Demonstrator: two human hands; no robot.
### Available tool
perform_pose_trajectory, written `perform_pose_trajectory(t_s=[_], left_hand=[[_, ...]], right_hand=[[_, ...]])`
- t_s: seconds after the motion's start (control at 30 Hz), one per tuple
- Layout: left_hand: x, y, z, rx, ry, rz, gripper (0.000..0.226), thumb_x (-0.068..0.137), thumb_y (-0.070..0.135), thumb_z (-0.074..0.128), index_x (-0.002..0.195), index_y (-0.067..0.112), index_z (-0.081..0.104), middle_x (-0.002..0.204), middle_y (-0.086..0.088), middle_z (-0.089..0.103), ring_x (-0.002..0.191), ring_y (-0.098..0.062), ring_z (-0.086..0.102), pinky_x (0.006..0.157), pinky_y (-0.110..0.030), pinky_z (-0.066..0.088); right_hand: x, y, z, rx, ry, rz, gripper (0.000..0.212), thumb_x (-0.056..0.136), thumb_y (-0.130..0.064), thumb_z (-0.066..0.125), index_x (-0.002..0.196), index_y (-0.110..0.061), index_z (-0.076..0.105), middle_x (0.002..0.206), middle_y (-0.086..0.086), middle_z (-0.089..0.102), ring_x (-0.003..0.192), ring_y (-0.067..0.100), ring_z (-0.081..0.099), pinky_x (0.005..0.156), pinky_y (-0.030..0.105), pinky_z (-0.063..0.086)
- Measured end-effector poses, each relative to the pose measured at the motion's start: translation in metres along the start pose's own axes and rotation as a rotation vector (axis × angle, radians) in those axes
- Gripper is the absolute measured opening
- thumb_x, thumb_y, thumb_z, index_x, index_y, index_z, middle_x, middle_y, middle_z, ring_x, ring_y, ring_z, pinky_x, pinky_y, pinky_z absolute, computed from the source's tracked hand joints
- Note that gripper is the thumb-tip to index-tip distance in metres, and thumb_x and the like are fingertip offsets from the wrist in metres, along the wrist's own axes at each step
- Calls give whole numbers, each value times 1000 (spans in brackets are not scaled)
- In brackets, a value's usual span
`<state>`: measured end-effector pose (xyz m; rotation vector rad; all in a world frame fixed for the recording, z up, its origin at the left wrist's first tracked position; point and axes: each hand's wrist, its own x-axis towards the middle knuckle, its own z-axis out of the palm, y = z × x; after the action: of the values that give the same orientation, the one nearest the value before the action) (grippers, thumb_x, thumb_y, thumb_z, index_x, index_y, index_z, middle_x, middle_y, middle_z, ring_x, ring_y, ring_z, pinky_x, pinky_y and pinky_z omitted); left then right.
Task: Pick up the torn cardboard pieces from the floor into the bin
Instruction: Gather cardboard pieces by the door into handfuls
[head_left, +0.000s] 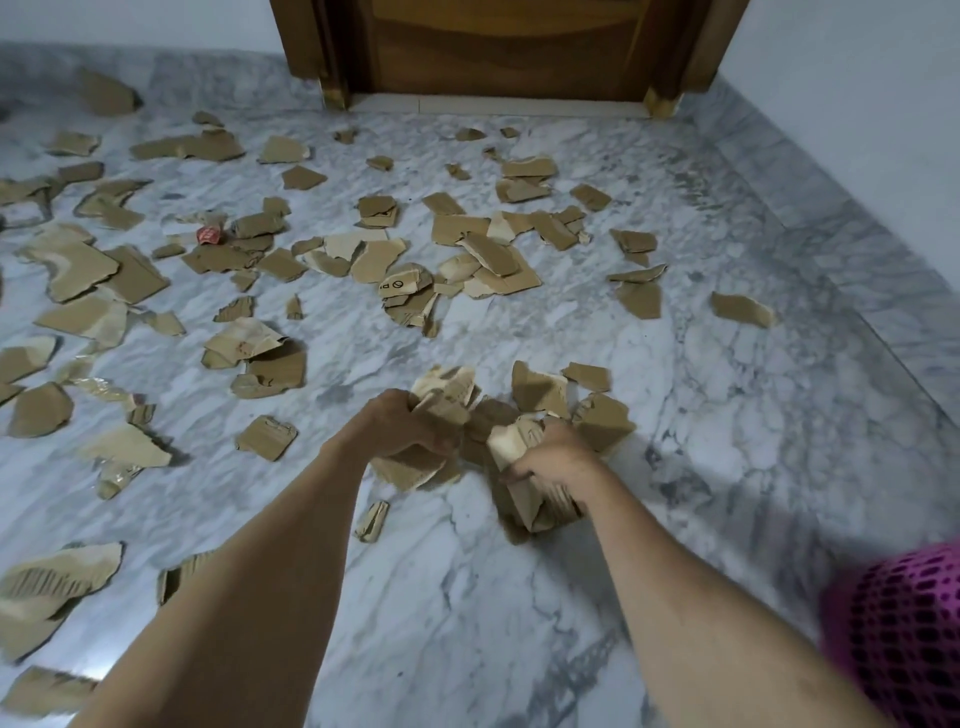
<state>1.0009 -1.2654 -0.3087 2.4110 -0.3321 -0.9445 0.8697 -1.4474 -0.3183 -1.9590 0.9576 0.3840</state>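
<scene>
A grey-veined marble floor fills the view, running up to a wooden door set in a pale wall at the far side. Torn cardboard pieces lie scattered over most of the floor, thickest in the middle and along the left, with 1 lone scrap apart on the right. A pink mesh bin shows only partly at the lower right corner. Both bare forearms reach forward to a small heap of cardboard near the centre. The left hand has its fingers curled round a bunch of pieces, gripping them. The right hand likewise grips a folded wad that hangs below it. A small red scrap sits among the pieces at the left
</scene>
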Motion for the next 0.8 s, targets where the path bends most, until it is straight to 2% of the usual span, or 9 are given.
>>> perform_pose_trajectory(t_s=[0.07, 0.17, 0.27, 0.33, 0.37, 0.43, 0.57, 0.7, 0.8], left_hand=[[2, 17, 3, -116, -25, 29, 43, 63, 27, 93, 99, 13, 73, 96, -6, 75, 85, -21, 71, 78, -35, 61], [11, 45, 26, 79, -69, 46, 61, 67, 40, 89, 115, 10, 66, 115, -11, 65, 109, -28, 61, 94, -40, 54], [19, 59, 62, 501, -47, 139, 74, 75, 48, 80, 136, 20, 51, 133, -13, 43, 129, -36, 34, 108, -44, 37], [26, 60, 83, 580, -20, 134, 86, 72, 43, 84, 144, 23, 42, 139, -12, 36, 131, -35, 32, 109, -44, 38], [28, 61, 89, 594, 9, 123, 88, 70, 42, 85, 143, 22, 41, 139, -12, 34, 130, -35, 34, 108, -43, 40], [31, 65, 92, 617, 25, 100, 82, 71, 40, 86, 139, 20, 45, 136, -11, 32, 125, -34, 40, 103, -42, 43], [32, 66, 95, 636, 35, 75, 77, 71, 35, 87, 134, 13, 50, 129, -12, 35, 110, -33, 59, 96, -43, 47], [34, 65, 95, 664, 93, 150, 71, 77, 36, 79, 136, 16, 43, 127, -10, 57, 118, -32, 55, 100, -43, 41], [32, 64, 95, 600, 104, 166, 79, 74, 38, 84, 133, 14, 38, 128, -10, 57, 122, -32, 51, 102, -45, 40]], right_hand=[[4, 3, -25, 140, 46, 8, 66, 62, -12, 93, 117, -13, 56, 113, 2, 62, 103, 20, 57, 77, 27, 49], [17, 13, -61, 325, 164, 58, 77, 55, -10, 95, 122, -12, 56, 126, 9, 64, 109, 25, 61, 85, 34, 55], [28, 23, -76, 238, 89, 124, 113, 69, -4, 88, 156, -9, 15, 158, 11, 34, 143, 32, 35, 107, 38, 39], [35, 30, -70, 64, 48, 185, 127, 76, -8, 84, 158, -12, -12, 162, 12, 28, 146, 32, 31, 111, 38, 35], [39, 34, -64, -34, 52, 208, 127, 77, -13, 84, 157, -11, -16, 159, 15, 33, 144, 34, 35, 112, 39, 37], [46, 37, -55, -184, 102, 236, 120, 78, -24, 82, 157, -11, -8, 155, 18, 32, 141, 36, 35, 110, 40, 40], [50, 30, -54, -299, 122, 210, 102, 83, -26, 76, 154, -18, 3, 152, 16, 6, 141, 38, 18, 104, 42, 41], [56, 31, -50, -158, 146, 174, 101, 75, -9, 81, 146, -20, 9, 145, 13, 21, 129, 38, 44, 97, 42, 50], [54, 30, -49, -72, 138, 235, 105, 72, -11, 86, 148, -14, 15, 144, 17, 25, 132, 38, 43, 97, 40, 48]])
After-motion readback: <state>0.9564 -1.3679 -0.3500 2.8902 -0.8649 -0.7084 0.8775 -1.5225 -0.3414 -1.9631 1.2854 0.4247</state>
